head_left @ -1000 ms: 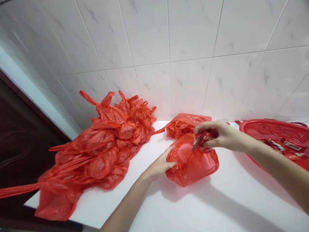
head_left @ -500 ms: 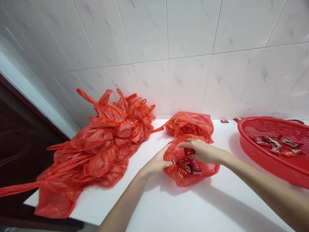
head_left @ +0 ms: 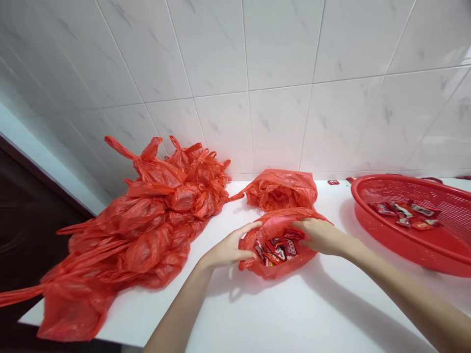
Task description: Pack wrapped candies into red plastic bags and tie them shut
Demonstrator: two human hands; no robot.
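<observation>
A small open red plastic bag (head_left: 279, 267) lies on the white counter (head_left: 294, 314) with several red wrapped sweets (head_left: 276, 249) inside. My left hand (head_left: 226, 250) grips the bag's left rim, fingers curled over the edge. At the bag's right rim my right hand (head_left: 322, 235) rests with its fingers closed on the plastic. Both hands hold the mouth apart.
A heap of tied red bags (head_left: 147, 215) covers the counter's left end, some hanging over the edge. A stack of crumpled red bags (head_left: 281, 189) lies behind, against the tiled wall. A red mesh basket (head_left: 412, 245) with sweets (head_left: 403, 213) stands at the right.
My right hand carried a handful of sweets to the bag, dropped them in, then moved to the bag's right rim. The view shifted slightly right.
</observation>
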